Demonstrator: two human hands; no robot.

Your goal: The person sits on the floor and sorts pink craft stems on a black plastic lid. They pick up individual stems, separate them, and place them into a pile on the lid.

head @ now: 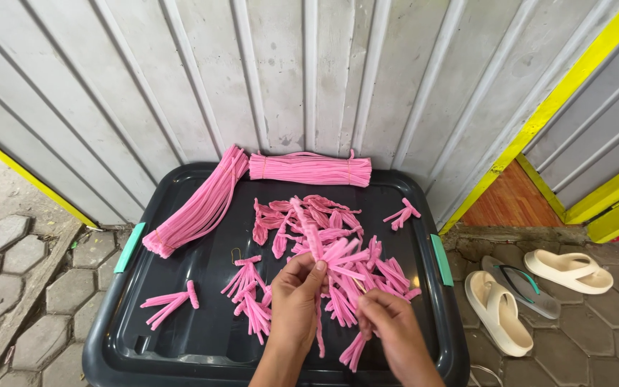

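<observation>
My left hand (296, 299) pinches a pink fuzzy pipe cleaner (312, 236) that stands up from my fingers and hangs down below them. My right hand (387, 315) grips a small bundle of short pink pieces (356, 351) at the near edge of a dark plastic box lid (202, 265). A heap of folded pink pieces (338, 244) lies on the lid just beyond both hands. Two long banded bundles of pipe cleaners lie at the far edge, one slanted (198, 204) at left and one (309, 169) lying across.
Small tied pink clusters lie at the lid's left (170, 302) and far right (402, 213). A corrugated grey metal wall (288, 72) with yellow trim stands behind the box. Cream sandals (496, 308) and a green-strapped flip-flop (521, 283) rest on paving stones at right.
</observation>
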